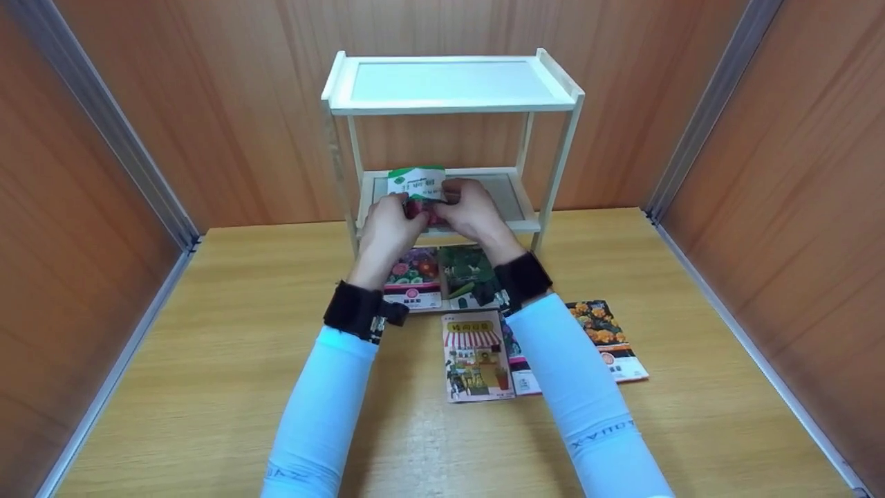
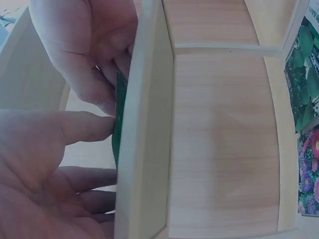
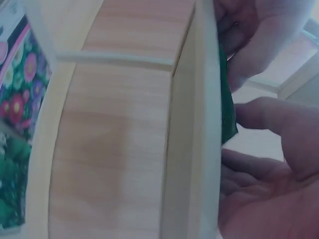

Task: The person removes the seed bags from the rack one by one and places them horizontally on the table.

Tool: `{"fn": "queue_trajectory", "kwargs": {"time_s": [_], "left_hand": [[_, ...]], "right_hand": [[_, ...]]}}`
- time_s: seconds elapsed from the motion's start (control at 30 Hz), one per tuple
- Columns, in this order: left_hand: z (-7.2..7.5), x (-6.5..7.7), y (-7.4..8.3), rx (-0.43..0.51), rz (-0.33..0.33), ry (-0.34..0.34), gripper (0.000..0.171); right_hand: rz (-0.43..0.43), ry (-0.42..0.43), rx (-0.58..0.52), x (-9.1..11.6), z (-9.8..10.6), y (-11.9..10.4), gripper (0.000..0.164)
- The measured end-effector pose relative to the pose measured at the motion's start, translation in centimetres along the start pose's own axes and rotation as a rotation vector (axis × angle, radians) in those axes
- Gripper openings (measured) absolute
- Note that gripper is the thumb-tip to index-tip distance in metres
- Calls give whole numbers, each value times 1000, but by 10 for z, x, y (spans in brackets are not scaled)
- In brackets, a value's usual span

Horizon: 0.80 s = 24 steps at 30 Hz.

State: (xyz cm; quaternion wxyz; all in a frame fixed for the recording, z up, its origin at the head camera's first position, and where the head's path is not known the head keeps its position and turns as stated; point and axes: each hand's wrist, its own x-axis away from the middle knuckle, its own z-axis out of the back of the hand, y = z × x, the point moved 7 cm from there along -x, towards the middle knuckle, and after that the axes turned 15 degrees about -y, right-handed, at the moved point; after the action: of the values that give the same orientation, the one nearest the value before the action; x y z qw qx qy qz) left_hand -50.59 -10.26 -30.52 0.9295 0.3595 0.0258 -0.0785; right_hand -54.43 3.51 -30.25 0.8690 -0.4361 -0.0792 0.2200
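Packet (image 1: 417, 182) pinched by left fingers (image 2: 87, 127), right fingers (image 3: 261, 114); top protruding.

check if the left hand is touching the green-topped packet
Touching: in the left wrist view, the left hand has its thumb tip against the packet.

Packet (image 1: 417, 185) — green-topped, white, red below

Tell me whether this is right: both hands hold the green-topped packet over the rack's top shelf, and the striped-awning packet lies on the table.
"Top shelf" is wrong: the head view shows the left hand and right hand holding the green-topped packet over the shelf below. The striped-awning packet does lie on the table.
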Motion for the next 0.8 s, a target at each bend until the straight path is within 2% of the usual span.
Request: {"fn": "queue_trajectory", "kwargs": {"time_s": [0.13, 0.27, 0.37, 0.53, 0.8], "left_hand": [[-3, 2, 5, 6, -57, 3, 28], [-7, 2, 9, 11, -79, -9, 28], [-7, 1, 8, 24, -63, 1, 32], [-5, 0, 3, 94, 0, 58, 55], [0, 10, 3, 313, 29, 146, 66]], "right_hand": [[-32, 60, -161, 3, 5, 5, 45], [-39, 114, -275, 7, 10, 13, 43], [-27, 135, -346, 11, 13, 18, 42], [-14, 147, -463, 23, 15, 23, 44], [21, 191, -530, 47, 21, 26, 39]]}}
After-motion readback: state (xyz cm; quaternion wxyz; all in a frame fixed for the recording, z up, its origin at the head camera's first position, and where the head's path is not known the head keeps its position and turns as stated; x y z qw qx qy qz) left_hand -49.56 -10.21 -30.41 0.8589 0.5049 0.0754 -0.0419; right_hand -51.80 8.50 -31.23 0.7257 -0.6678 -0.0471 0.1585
